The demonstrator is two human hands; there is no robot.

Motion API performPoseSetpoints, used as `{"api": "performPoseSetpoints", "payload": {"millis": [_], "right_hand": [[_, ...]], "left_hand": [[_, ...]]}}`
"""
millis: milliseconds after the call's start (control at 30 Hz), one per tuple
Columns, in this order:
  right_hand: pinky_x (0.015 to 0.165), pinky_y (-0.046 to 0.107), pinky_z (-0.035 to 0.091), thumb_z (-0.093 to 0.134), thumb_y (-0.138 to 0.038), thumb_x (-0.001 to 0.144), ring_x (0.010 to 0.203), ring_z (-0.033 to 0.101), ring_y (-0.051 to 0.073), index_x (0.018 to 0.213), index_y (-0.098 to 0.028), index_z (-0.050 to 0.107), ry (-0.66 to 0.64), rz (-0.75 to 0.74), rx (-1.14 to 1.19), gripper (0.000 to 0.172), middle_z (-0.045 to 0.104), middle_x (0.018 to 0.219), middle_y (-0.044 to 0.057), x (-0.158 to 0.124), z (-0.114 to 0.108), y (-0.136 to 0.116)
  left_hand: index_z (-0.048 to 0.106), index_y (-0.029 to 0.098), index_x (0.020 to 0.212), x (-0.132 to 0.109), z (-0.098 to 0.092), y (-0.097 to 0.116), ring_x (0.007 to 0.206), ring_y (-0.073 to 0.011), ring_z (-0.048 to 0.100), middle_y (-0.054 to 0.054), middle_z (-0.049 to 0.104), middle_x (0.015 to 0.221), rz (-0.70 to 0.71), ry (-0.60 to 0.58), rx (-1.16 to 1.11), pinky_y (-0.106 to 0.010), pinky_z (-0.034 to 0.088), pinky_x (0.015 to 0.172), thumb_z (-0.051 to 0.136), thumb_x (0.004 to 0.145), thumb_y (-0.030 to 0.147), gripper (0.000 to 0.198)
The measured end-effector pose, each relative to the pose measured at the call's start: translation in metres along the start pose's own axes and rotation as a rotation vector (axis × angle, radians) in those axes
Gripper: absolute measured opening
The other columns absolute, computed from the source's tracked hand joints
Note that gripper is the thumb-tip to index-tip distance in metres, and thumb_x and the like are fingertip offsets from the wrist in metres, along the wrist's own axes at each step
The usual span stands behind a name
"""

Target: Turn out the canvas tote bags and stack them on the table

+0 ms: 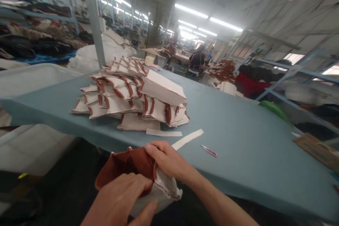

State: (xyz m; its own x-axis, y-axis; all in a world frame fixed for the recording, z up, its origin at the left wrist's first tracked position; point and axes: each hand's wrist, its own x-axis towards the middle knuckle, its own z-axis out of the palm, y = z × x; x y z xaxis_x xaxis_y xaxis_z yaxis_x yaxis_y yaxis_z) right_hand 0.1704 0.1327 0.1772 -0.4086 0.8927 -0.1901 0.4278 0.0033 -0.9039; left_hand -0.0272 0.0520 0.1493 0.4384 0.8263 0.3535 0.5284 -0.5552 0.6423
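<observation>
Now the right hand (167, 158) pinches a brown-lined bag (140, 156) by its rim. The left hand (118, 197) curls fingers (142, 183) over its near edge.

- From where I stand, the table (238, 134) is long and covered in a plain blue-green cloth that hangs over the near edge.
- A big, uneven pile of off-white pouches (116, 104) with brown edges sits toward its left, stacked several layers high.
- A pale strip (166, 133) lies along the near side of the pile, right up against it.
- A second pale strip (189, 139) slants beside the first, its near end hidden from view.
- To the right of that strip lies a small pink-handled tool (210, 151), its metal tip pointing toward the pile.
</observation>
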Motion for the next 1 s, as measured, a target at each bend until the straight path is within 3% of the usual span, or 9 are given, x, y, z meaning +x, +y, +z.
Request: {"api": "performPoseSetpoints", "payload": {"millis": [133,300,433,500,633,733,833,1000], "right_hand": [[0.061,0.027,0.032,0.052,-0.035,0.113,0.064,0.046,0.014,0.069,-0.022,0.050,0.040,0.048,-0.052,0.046,0.049,0.064,-0.005,0.027,0.026,0.023],[0.063,0.029,0.036,0.049,-0.043,0.117,0.067,0.051,0.017,0.068,-0.023,0.053,0.100,0.061,-0.106,0.054,0.055,0.065,-0.002,0.035,0.051,0.048],[0.086,0.034,0.048,0.050,-0.044,0.118,0.089,0.065,0.022,0.097,-0.021,0.069,0.213,-0.021,-0.123,0.037,0.073,0.092,0.005,0.011,0.053,0.048],[0.091,0.034,0.051,0.050,-0.042,0.116,0.098,0.069,0.023,0.113,-0.021,0.072,0.209,-0.106,-0.087,0.031,0.077,0.106,0.007,-0.006,0.049,0.040],[0.078,0.030,0.055,0.060,-0.051,0.110,0.097,0.073,0.022,0.124,-0.021,0.075,0.065,-0.321,0.083,0.037,0.080,0.115,0.008,-0.032,0.042,0.021],[0.071,0.027,0.052,0.071,-0.061,0.104,0.087,0.070,0.019,0.115,-0.020,0.076,0.076,-0.380,0.157,0.043,0.079,0.106,0.006,-0.044,0.041,0.012],[0.065,0.026,0.046,0.080,-0.068,0.097,0.073,0.059,0.015,0.097,-0.020,0.072,0.119,-0.330,0.205,0.049,0.071,0.088,0.001,-0.054,0.041,0.009],[0.055,0.023,0.037,0.091,-0.068,0.086,0.060,0.048,0.011,0.089,-0.021,0.064,-0.114,-0.053,0.293,0.055,0.059,0.071,-0.006,-0.065,0.041,0.007]], "left_hand": [[0.075,0.029,0.096,-0.002,0.006,-0.010,0.089,-0.0238,0.081,0.001,0.085,0.095,-0.227,-0.132,-0.038,-0.032,0.051,0.078,0.056,0.104,0.029,0.020],[0.062,0.027,0.086,-0.003,0.011,-0.028,0.081,-0.0242,0.076,-0.002,0.079,0.086,-0.284,-0.172,-0.160,-0.034,0.048,0.074,0.041,0.112,0.041,0.036],[0.061,0.026,0.085,-0.018,0.000,-0.036,0.077,-0.0199,0.070,0.001,0.075,0.084,-0.283,-0.191,-0.255,-0.029,0.049,0.074,0.041,0.115,0.044,0.040],[0.066,0.026,0.089,-0.025,-0.010,-0.035,0.080,-0.0194,0.071,0.001,0.076,0.087,-0.296,-0.197,-0.302,-0.027,0.052,0.076,0.041,0.116,0.046,0.041],[0.074,0.028,0.089,-0.030,-0.027,-0.024,0.086,-0.0216,0.071,0.001,0.080,0.092,-0.278,-0.130,-0.347,-0.025,0.057,0.078,0.049,0.111,0.050,0.040],[0.075,0.027,0.083,-0.029,-0.030,-0.012,0.085,-0.0216,0.072,0.001,0.080,0.088,-0.352,-0.122,-0.367,-0.025,0.056,0.077,0.055,0.107,0.050,0.039],[0.076,0.026,0.083,-0.031,-0.028,-0.005,0.087,-0.0215,0.072,0.000,0.080,0.089,-0.457,-0.133,-0.426,-0.026,0.055,0.082,0.057,0.106,0.051,0.039],[0.081,0.026,0.082,-0.034,-0.025,-0.001,0.081,-0.0208,0.069,0.002,0.079,0.083,-0.515,-0.096,-0.482,-0.026,0.051,0.077,0.064,0.099,0.051,0.034]]}}
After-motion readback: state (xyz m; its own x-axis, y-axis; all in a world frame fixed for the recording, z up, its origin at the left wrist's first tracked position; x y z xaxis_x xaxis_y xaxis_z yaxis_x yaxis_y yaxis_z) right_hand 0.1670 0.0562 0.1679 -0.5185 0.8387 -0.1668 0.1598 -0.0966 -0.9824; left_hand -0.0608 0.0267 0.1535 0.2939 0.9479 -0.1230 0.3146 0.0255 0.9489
